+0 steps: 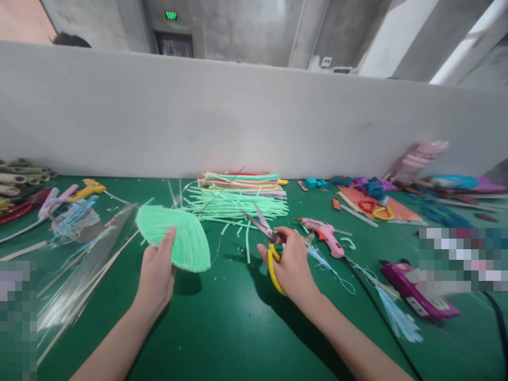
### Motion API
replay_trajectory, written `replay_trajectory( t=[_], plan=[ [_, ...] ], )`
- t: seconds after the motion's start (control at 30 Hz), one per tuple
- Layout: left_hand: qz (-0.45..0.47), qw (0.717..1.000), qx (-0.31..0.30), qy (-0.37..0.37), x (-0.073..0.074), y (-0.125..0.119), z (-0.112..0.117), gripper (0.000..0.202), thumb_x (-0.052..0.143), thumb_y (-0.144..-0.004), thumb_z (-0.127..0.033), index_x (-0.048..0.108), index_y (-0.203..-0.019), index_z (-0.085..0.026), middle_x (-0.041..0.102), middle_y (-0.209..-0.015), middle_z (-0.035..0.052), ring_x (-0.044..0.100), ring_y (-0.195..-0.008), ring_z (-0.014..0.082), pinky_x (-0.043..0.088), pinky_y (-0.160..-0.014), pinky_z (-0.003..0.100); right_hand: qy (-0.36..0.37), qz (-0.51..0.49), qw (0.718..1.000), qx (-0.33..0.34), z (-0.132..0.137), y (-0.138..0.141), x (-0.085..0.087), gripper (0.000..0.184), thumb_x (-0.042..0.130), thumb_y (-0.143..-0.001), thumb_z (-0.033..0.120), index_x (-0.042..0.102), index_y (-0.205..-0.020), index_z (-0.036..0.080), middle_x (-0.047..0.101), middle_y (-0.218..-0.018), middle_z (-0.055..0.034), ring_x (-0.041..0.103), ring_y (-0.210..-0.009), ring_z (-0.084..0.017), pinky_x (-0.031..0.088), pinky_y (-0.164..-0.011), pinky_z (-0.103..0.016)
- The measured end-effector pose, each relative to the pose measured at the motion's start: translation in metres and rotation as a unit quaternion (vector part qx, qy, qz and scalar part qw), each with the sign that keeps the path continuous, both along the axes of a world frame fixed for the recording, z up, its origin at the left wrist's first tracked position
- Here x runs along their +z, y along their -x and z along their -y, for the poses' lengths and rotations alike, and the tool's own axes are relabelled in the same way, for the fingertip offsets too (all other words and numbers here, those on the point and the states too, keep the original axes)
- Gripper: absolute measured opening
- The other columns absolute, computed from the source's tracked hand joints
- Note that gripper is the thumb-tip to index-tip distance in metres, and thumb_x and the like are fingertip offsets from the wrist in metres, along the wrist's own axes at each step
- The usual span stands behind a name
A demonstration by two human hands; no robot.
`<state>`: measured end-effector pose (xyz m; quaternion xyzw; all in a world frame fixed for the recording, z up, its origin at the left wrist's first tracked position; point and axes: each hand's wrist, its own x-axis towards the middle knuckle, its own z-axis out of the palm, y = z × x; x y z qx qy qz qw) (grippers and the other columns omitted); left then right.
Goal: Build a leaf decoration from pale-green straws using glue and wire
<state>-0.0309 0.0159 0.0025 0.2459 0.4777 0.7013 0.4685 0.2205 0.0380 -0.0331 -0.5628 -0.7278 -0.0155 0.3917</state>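
Note:
My left hand pinches a fan-shaped piece of mint-green pipe cleaners by its lower edge, thumb on top, held above the table. In my right hand is a pair of scissors with yellow handles. Their blades stand apart and point up and to the left, away from the fan piece. Beyond both hands lies a loose heap of mint-green pipe cleaners, with a bundle of pipe cleaners in several colours behind it. A few short green pieces are scattered in front of the heap.
A pink glue gun lies right of the scissors, its black cord running forward. Further right is a purple device. On the left are a yellow glue gun, clear plastic film and thin sticks. A grey partition stands behind the green table.

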Motion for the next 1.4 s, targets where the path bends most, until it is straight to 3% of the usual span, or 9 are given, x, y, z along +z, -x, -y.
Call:
replay_trajectory(
  t=[0.2,0.33,0.43,0.5,0.57,0.63,0.7,1.2,1.4],
  plan=[
    [0.008,0.999,0.032,-0.040,0.007,0.000,0.003,0.038,0.073,-0.075,-0.035,0.067,-0.111,-0.024,0.075,-0.102,0.0020,0.068,-0.099,0.0198,0.054,-0.085,0.024,0.059,0.131,0.988,-0.047,-0.013,-0.025,-0.015,0.035,0.058,-0.081,0.031,0.057,-0.111,0.013,0.056,-0.094,-0.0142,0.049,-0.089,-0.030,0.040,-0.077,-0.042],
    [0.018,0.999,-0.003,-0.031,0.008,-0.003,0.006,0.046,0.075,-0.072,-0.038,0.066,-0.114,-0.022,0.075,-0.099,0.0033,0.069,-0.096,0.0213,0.055,-0.084,0.024,0.007,0.132,0.987,-0.092,-0.004,-0.020,0.003,0.026,0.064,-0.078,0.031,0.067,-0.101,0.017,0.052,-0.106,-0.0182,0.048,-0.097,-0.034,0.038,-0.079,-0.048],
    [0.026,0.999,-0.025,-0.022,0.007,-0.009,0.008,0.048,0.075,-0.072,-0.040,0.065,-0.116,-0.022,0.074,-0.101,0.0042,0.069,-0.095,0.0219,0.055,-0.084,0.026,0.069,-0.042,0.995,0.052,0.011,0.001,0.021,0.023,0.057,-0.085,0.034,0.069,-0.099,0.020,0.056,-0.100,-0.0129,0.053,-0.090,-0.026,0.043,-0.078,-0.042],
    [0.033,0.999,-0.038,-0.020,0.006,-0.013,0.010,0.048,0.074,-0.073,-0.040,0.064,-0.117,-0.023,0.074,-0.103,0.0039,0.069,-0.095,0.0213,0.055,-0.084,0.027,0.243,-0.213,0.926,0.196,0.023,0.019,0.027,0.026,0.057,-0.086,0.041,0.068,-0.096,0.021,0.061,-0.082,-0.0060,0.055,-0.070,-0.018,0.046,-0.063,-0.032],
    [0.042,0.998,-0.050,-0.021,0.004,-0.018,0.011,0.045,0.073,-0.074,-0.039,0.064,-0.116,-0.024,0.073,-0.103,0.0033,0.069,-0.095,0.0204,0.055,-0.084,0.027,0.406,-0.357,0.795,0.275,0.034,0.036,0.028,0.034,0.059,-0.083,0.048,0.065,-0.099,0.019,0.064,-0.080,-0.0041,0.055,-0.060,-0.013,0.045,-0.054,-0.027],
    [0.045,0.997,-0.058,-0.025,0.003,-0.021,0.012,0.043,0.073,-0.075,-0.038,0.065,-0.115,-0.024,0.073,-0.103,0.0028,0.069,-0.094,0.0198,0.054,-0.085,0.026,0.439,-0.455,0.717,0.293,0.041,0.049,0.025,0.035,0.066,-0.077,0.049,0.064,-0.092,0.017,0.066,-0.078,-0.0033,0.054,-0.057,-0.011,0.044,-0.051,-0.024],
    [0.043,0.997,-0.063,-0.031,0.002,-0.024,0.012,0.041,0.073,-0.075,-0.037,0.065,-0.113,-0.023,0.073,-0.104,0.0028,0.068,-0.094,0.0195,0.054,-0.085,0.026,0.433,-0.507,0.692,0.279,0.044,0.055,0.021,0.033,0.070,-0.074,0.046,0.063,-0.082,0.015,0.065,-0.071,-0.0019,0.054,-0.055,-0.009,0.042,-0.050,-0.021],
    [0.021,0.993,-0.118,-0.014,-0.002,-0.030,0.018,0.046,0.074,-0.072,-0.041,0.066,-0.113,-0.021,0.074,-0.101,0.0065,0.069,-0.091,0.0238,0.056,-0.083,0.033,0.408,-0.587,0.657,0.241,0.034,0.052,0.012,0.028,0.076,-0.071,0.036,0.063,-0.079,0.013,0.065,-0.066,-0.0009,0.056,-0.055,-0.008,0.045,-0.054,-0.021],
    [0.016,0.991,-0.131,-0.005,-0.004,-0.031,0.018,0.042,0.072,-0.074,-0.043,0.066,-0.111,-0.022,0.074,-0.101,0.0050,0.069,-0.088,0.0238,0.057,-0.076,0.032,0.370,-0.574,0.683,0.261,0.030,0.049,0.009,0.022,0.074,-0.073,0.033,0.063,-0.076,0.015,0.061,-0.065,0.0017,0.055,-0.058,-0.009,0.046,-0.058,-0.022]
  ],
)
